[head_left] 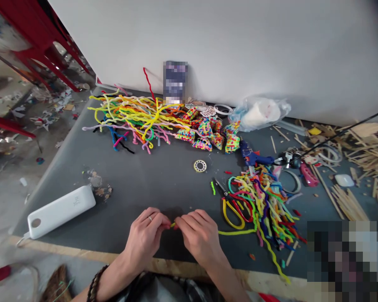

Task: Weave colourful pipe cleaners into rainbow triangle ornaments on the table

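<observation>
My left hand (145, 233), with a ring on one finger, is closed in a pinch near the table's front edge. Close beside it, my right hand (201, 235) pinches as well. Between the fingertips shows a short bit of yellow-green pipe cleaner (173, 225); the rest of it is hidden by the fingers. A yellow-green strand (236, 232) runs from behind my right hand to a heap of cut pipe cleaners (264, 197); whether it is the same piece I cannot tell. Scissors with red and yellow handles (233, 205) lie open right of my hands.
Long pipe cleaners (135, 115) and multicoloured woven pieces (204, 132) lie at the back, before a propped phone (175, 82). A blue glue gun (255, 157), a small round disc (200, 166), a white power bank (63, 212) and wooden sticks (349, 201) are around.
</observation>
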### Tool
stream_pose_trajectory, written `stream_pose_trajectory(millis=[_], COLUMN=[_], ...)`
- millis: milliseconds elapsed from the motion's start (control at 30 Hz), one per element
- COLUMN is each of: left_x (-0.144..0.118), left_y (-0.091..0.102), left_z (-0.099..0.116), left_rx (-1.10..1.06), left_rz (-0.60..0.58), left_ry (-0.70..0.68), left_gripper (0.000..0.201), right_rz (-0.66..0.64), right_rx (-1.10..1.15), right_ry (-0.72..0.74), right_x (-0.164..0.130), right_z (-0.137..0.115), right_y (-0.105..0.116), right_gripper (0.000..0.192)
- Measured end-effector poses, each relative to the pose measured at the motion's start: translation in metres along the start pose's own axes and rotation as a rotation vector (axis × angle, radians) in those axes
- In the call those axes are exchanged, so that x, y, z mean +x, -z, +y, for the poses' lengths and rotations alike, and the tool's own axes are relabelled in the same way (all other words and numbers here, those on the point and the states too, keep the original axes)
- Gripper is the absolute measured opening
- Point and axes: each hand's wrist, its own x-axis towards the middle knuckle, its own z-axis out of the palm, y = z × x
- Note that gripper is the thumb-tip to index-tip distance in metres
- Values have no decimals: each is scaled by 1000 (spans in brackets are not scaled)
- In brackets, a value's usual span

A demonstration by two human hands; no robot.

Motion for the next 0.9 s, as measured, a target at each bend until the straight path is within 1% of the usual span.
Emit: stream_pose_trajectory(millis=[100, 167, 200, 267, 333, 433, 500, 533, 567, 633, 667, 800, 867, 900], left_x=[1, 0, -1, -4, -5, -2, 1, 2, 2, 1, -1, -10, -14, -16], left_y=[0, 0, -1, -2, -1, 7, 14, 17, 19, 21, 21, 22, 25, 27], left_z=[1, 4, 6, 11, 14, 14, 8, 5, 1, -6, -9, -15, -16, -17], left_rx=[116, 224, 265, 304, 329, 369, 396, 398, 395, 388, 394, 466, 484, 483], left_rz=[50, 80, 83, 75, 70, 71, 40, 21, 6, 0, 11, 35, 29, 28], left_ry=[7, 35, 47, 41, 0, -37, -35, -33, -32, -20, -8, 26, 41, 50], left_gripper=[30, 30, 30, 30, 31, 32, 32, 32, 31, 28, 27, 21, 25, 28], right_rz=[51, 89, 102, 106, 79, -14, -65, -79, -85, -85, -89, -64, 40, 115], right_rx=[-6, -27, -33, -39, -48, -19, 50, 69, 66, -8, -55, -174, -158, -121], right_ry=[37, 77, 81, 39, -32, -61, -69, -83, -104, -150, -163, -196, -237, -308], right_x=[1, 2, 3, 6, 9, 12, 12, 11, 9, 1, -5, -33, -47, -52], right_z=[-6, -9, -10, -11, -10, -8, -6, -4, 0, 10, 17, 45, 53, 55], right_y=[-9, -10, -9, -6, -3, 1, 4, 7, 12, 23, 29, 57, 67, 71], right_gripper=[27, 26, 26, 26, 29, 31, 24, 17, 19, 40, 41, 34, 24, 16])
